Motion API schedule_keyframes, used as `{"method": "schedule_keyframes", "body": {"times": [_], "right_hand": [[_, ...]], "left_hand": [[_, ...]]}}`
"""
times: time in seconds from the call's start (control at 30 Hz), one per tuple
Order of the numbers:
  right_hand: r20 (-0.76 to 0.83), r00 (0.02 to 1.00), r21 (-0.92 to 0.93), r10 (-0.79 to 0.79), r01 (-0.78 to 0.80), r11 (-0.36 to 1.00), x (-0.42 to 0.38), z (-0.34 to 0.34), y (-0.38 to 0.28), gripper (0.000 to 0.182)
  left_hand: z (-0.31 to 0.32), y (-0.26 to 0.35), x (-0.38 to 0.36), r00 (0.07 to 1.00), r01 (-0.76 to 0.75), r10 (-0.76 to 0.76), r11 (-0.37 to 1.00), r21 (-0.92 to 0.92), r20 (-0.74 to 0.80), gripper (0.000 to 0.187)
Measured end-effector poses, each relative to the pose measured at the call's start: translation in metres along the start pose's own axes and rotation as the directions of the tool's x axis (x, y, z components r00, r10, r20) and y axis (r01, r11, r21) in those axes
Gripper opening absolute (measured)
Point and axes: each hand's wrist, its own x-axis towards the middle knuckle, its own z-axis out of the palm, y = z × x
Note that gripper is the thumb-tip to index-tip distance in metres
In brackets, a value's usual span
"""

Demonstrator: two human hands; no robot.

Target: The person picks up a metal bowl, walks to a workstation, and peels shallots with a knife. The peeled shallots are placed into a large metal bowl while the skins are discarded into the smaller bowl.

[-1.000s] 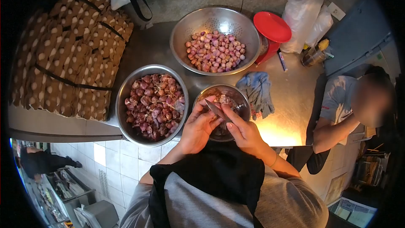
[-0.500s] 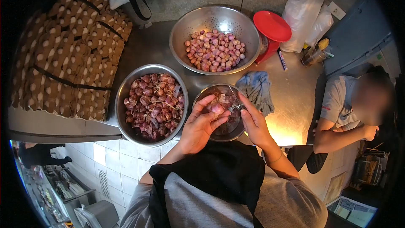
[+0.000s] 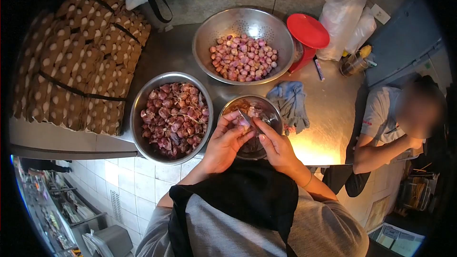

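Peeling over the small steel bowl (image 3: 273,112) at the counter's near edge. Left hand (image 3: 223,145) curled around a shallot (image 3: 243,122), pinched between thumb and fingertips just above the bowl. Right hand (image 3: 277,148) closed on a small knife (image 3: 249,120), blade angled up-left and touching the shallot, right by the left fingertips.

Risks, as judged from here:
- Blade slip into left thumb or fingertips: short blade, small round bulb, fingers right at the cut line. Likely cause: slick skin or pulling toward the thumb.
- Shallot popping out of the pinch and landing among the unpeeled ones in the big bowl (image 3: 139,109) just left, or going off the edge to the floor.
- Small bowl sits close to the counter edge; a wrist bump could tip it.
- Peels straying toward the blue rag (image 3: 291,100) beside the bowl; minor.

Colander (image 3: 207,33) of peeled shallots well apart at the back, out of harm's way. Another person's arm (image 3: 381,150) at the right, clear of both hands.
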Motion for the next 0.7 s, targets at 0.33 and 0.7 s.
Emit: {"method": "schedule_keyframes", "body": {"times": [0.33,0.7], "right_hand": [[0.041,0.993,0.345,0.108,-0.116,0.931,-0.002,0.005,0.009,0.038],[0.014,0.970,0.627,0.244,-0.198,0.753,0.003,-0.006,0.012,0.037]], "left_hand": [[0.004,0.000,-0.002,1.000,-0.018,0.019,0.996,0.086,-0.012,0.033],[-0.001,0.008,-0.001,0.991,0.114,-0.112,0.993,-0.020,0.077,0.038]]}}
